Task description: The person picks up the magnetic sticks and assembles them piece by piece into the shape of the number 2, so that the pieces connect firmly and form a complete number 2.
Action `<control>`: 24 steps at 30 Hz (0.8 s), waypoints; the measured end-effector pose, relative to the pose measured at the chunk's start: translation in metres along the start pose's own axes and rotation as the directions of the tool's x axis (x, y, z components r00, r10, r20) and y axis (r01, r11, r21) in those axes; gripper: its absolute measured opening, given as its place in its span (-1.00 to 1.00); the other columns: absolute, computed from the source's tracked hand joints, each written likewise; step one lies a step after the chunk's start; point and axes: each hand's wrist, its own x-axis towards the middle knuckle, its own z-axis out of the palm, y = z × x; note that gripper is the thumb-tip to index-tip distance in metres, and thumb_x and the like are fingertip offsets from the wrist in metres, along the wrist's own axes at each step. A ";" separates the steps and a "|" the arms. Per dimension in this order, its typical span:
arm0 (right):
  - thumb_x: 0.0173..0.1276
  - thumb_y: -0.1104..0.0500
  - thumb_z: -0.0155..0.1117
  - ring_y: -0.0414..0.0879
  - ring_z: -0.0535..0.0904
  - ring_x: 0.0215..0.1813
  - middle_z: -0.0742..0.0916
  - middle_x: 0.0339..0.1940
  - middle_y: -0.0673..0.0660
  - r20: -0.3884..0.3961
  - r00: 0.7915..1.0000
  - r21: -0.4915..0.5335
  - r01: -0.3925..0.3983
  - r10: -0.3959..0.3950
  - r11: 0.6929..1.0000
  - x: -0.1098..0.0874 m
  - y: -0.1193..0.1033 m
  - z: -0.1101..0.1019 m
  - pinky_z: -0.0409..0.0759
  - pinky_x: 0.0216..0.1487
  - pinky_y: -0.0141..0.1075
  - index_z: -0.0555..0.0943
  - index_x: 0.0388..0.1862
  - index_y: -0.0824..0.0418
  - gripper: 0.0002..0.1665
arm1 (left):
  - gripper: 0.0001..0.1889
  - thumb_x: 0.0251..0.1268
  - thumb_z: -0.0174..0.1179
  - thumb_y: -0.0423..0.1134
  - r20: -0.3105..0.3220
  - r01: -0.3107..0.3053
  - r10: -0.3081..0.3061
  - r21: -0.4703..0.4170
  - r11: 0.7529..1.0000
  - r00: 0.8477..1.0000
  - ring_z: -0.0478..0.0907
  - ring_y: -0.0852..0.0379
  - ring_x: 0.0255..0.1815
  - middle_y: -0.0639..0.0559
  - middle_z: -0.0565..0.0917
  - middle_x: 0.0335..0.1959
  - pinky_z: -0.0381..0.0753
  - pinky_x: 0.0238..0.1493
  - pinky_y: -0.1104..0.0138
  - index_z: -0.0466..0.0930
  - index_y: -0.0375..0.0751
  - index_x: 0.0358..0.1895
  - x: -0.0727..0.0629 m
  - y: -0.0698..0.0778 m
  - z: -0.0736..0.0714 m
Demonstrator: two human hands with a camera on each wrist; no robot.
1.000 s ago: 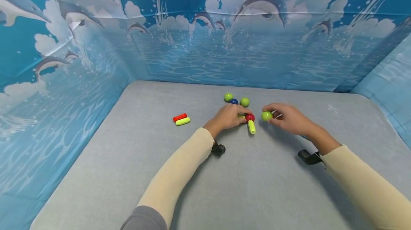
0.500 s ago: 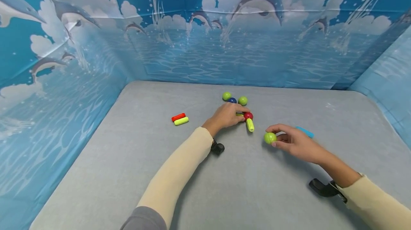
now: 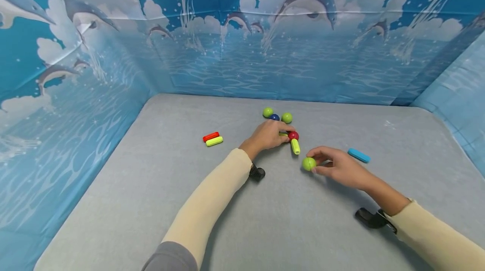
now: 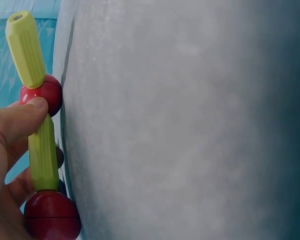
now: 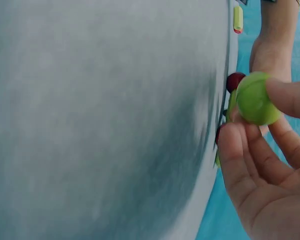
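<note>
My left hand (image 3: 268, 134) grips a joined chain of yellow rods and red balls low over the table. In the left wrist view, the thumb presses the upper red ball (image 4: 51, 95), between an upper yellow rod (image 4: 26, 50) and a lower yellow rod (image 4: 43, 155). Another red ball (image 4: 52, 216) sits at the chain's lower end; the head view mostly hides it behind the hand. My right hand (image 3: 339, 168) pinches a light green ball (image 3: 308, 164) between thumb and fingertips, apart from the chain and just right of its near yellow rod (image 3: 295, 146).
Beyond the left hand lie two green balls (image 3: 267, 112) and a dark blue ball (image 3: 274, 117). A red rod (image 3: 211, 136) and a loose yellow rod (image 3: 214, 141) lie side by side at left. Behind the right hand is a blue rod (image 3: 358, 155). Dolphin-print curtains (image 3: 242, 69) enclose the grey table (image 3: 132, 195).
My right hand has come nearer the body with the green ball, then shifted slightly left, uncovering the blue rod. The left hand keeps its hold in place.
</note>
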 end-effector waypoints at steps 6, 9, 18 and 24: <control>0.34 0.25 0.32 0.02 0.65 0.05 0.70 0.06 0.21 0.012 0.998 0.056 -0.061 0.060 0.997 0.009 -0.005 0.005 0.66 0.00 -0.18 0.55 0.15 0.26 -0.60 | -0.61 0.37 0.27 -0.13 0.004 0.003 -0.003 -0.007 1.000 1.000 0.59 0.25 0.20 0.13 0.68 0.19 0.57 0.19 0.33 0.62 0.15 0.24 0.001 0.000 -0.001; 0.35 0.26 0.32 -0.01 0.65 0.04 0.70 0.05 0.27 0.037 0.994 0.138 -0.105 0.101 0.985 0.014 -0.007 0.008 0.64 -0.07 -0.33 0.52 0.16 0.33 -0.58 | -0.62 0.36 0.27 -0.14 0.000 -0.007 0.007 -0.015 1.000 1.000 0.59 0.25 0.19 0.13 0.69 0.18 0.57 0.18 0.33 0.63 0.14 0.23 0.001 0.000 -0.001; 0.38 0.24 0.28 -0.08 0.62 -0.01 0.65 0.08 0.32 0.068 0.980 0.239 -0.199 0.188 0.951 0.022 -0.010 0.012 0.64 -0.10 -0.34 0.45 0.19 0.39 -0.54 | -0.62 0.36 0.28 -0.15 -0.003 -0.003 0.003 -0.022 1.000 1.000 0.60 0.25 0.15 0.13 0.70 0.15 0.58 0.14 0.35 0.63 0.14 0.22 0.002 0.000 -0.001; 0.38 0.26 0.27 -0.11 0.60 -0.05 0.61 0.08 0.33 0.074 0.975 0.273 -0.223 0.211 0.936 0.024 -0.010 0.011 0.65 -0.09 -0.34 0.43 0.18 0.40 -0.54 | -0.64 0.36 0.28 -0.15 -0.001 -0.015 0.015 -0.013 1.000 1.000 0.60 0.26 0.17 0.13 0.70 0.16 0.57 0.15 0.37 0.65 0.13 0.20 0.003 0.001 -0.002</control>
